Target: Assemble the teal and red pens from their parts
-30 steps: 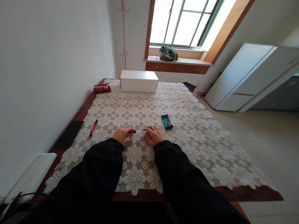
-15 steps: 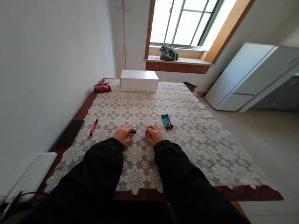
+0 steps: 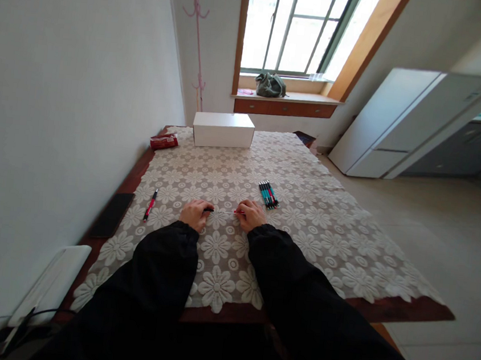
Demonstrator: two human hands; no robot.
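Note:
My left hand [image 3: 194,214] and my right hand [image 3: 251,215] rest on the lace tablecloth [image 3: 312,233], a short gap between them. Together they hold one pen [image 3: 224,211], pulled apart lengthwise. A black end sticks out of my left fingers and a red piece shows at my right fingertips. A thin pale rod spans the gap between them. Just beyond my right hand lies a bundle of several teal, black and red pens [image 3: 268,195]. A single red and black pen [image 3: 151,204] lies to the left of my left hand.
A white box [image 3: 223,129] and a red packet [image 3: 164,141] sit at the table's far end. A black phone [image 3: 112,214] lies on the bare wood by the left wall, and a white device [image 3: 51,283] with cables stands nearer me. A white fridge [image 3: 401,122] stands at the right.
My hands have drawn a little apart, so the thin rod between the two pen pieces shows longer. My left hand has shifted slightly left.

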